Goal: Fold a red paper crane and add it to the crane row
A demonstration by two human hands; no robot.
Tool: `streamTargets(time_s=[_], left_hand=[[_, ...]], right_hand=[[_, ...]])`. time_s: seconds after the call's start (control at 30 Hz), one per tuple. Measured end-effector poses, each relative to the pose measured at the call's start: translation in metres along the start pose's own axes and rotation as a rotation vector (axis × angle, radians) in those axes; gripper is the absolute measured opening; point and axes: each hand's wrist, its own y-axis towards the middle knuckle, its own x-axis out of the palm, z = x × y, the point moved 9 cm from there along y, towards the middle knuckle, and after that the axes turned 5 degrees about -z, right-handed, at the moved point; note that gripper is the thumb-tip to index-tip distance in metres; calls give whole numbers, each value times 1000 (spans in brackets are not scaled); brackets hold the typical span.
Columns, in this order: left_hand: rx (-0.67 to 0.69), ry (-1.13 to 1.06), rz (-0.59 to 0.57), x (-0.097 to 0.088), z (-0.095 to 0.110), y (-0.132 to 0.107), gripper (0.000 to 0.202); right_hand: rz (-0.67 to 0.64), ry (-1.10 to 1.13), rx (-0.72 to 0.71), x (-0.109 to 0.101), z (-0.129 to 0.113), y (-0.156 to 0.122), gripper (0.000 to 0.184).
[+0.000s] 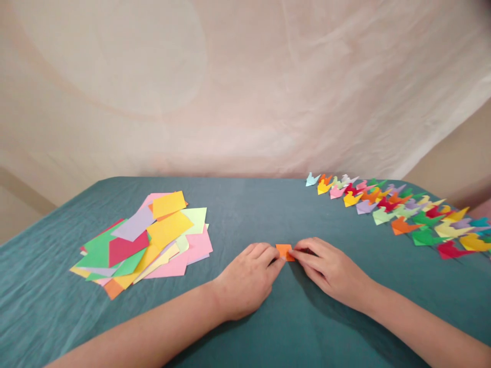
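Observation:
A small folded piece of orange paper (284, 251) lies on the teal cloth (245, 214) in front of me. My left hand (247, 278) pinches its left edge with fingers pressed together. My right hand (330, 271) pinches its right edge the same way. Most of the paper is hidden between my fingertips. Both forearms rest low over the cloth.
A loose heap of coloured paper squares (146, 240) lies at the left. Several folded paper figures (399, 209) in many colours stand in rows at the right, running to the table's edge. A pale draped sheet (245, 87) hangs behind the table.

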Motion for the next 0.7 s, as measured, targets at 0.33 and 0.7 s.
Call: streamTargets(time_s=[0.33,0.7], left_hand=[[0,-8,0,-3,2,0,38],[-21,-23,22,-4,3,2,34]], right_hand=[[-14,-128,-22,5,-5,-1,36],[-96,-231,-16,12,-4,-1,28]])
